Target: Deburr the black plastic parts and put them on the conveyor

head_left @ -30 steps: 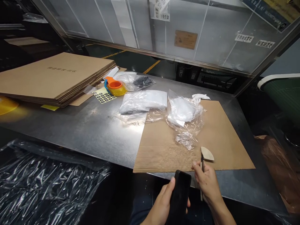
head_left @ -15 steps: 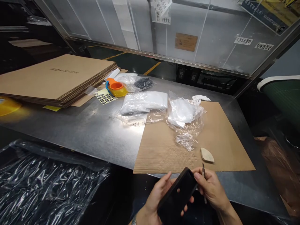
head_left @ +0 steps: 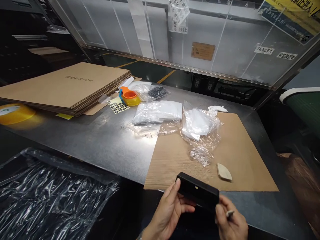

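Note:
A black box-shaped case with a small round hole in its side [head_left: 198, 191] is held between my two hands, just off the table's front edge. My left hand [head_left: 171, 205] grips its left end, thumb on the near corner and fingers beneath. Around the right end close the fingers of my right hand [head_left: 231, 216]. A thin pen-like tool [head_left: 229, 213] is also tucked in my right hand, mostly hidden by the fingers. Beyond the case, a wedge-shaped beige pad [head_left: 224, 172] lies on the cardboard sheet [head_left: 240, 150].
Plastic bags with white sheets [head_left: 160, 111] lie on the metal table [head_left: 100, 143]. Further left are an orange-and-yellow tape dispenser [head_left: 131, 96], a sticker sheet [head_left: 117, 106] and stacked cardboard [head_left: 62, 86]. A white glove [head_left: 217, 109] lies at the back. Black plastic film [head_left: 57, 200] fills the lower left.
The black case has turned from a steep slant to nearly lengthwise across my view. My right hand has moved down to its right end, and the thin tool now points toward me.

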A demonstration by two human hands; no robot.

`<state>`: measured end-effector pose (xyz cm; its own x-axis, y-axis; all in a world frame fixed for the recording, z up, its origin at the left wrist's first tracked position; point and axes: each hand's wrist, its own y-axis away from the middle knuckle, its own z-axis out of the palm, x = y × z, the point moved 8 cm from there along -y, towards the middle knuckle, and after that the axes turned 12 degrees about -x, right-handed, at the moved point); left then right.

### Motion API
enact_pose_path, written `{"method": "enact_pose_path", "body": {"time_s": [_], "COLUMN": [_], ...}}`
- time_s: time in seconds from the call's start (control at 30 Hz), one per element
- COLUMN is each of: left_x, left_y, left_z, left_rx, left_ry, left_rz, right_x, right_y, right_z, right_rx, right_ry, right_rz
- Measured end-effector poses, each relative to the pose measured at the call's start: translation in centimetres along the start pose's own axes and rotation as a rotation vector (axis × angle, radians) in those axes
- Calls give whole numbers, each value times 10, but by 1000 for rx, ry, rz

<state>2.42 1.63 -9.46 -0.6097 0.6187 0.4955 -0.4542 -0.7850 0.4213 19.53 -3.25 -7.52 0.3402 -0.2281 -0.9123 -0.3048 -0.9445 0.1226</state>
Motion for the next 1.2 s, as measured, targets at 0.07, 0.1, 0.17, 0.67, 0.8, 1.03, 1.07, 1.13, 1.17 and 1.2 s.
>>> {"method": "enact_pose_path", "body": {"time_s": [0.07, 0.1, 0.17, 0.67, 0.8, 1.03, 1.07, 1.13, 1.17, 1.2], "left_x": [1, 2, 3, -3, -12, -7, -1, 11, 17, 23], "left_y": [3, 5, 8, 7, 0, -10, -9, -6, -5, -3], "left_z": [-1, -1, 0, -17, -33, -31, -28, -21, -18, -16], "left_rx": [43, 55, 52, 37, 99, 76, 61, 35, 30, 26], "left_ry": [-59, -70, -73, -232, -92, -323, -370, -409, -396, -366], "left_rz": [-2, -3, -11, -95, -76, 73, 100, 147, 163, 180], "right_x": [11, 15, 19, 18, 13, -16, -26, -42, -49, -54], "right_y": [-10, -14, -20, -52, -91, -111, -108, -98, -92, -85], "right_z": [0, 1, 3, 8, -28, -37, -31, -14, -7, 0], "right_rx": [-18, -40, -81, -314, -204, -271, -320, -462, -531, -580], "right_ry": [-144, -207, -296, -382, -266, 123, 166, 212, 220, 222], "right_rz": [119, 166, 223, 339, 250, -59, -130, -255, -303, -345]}}
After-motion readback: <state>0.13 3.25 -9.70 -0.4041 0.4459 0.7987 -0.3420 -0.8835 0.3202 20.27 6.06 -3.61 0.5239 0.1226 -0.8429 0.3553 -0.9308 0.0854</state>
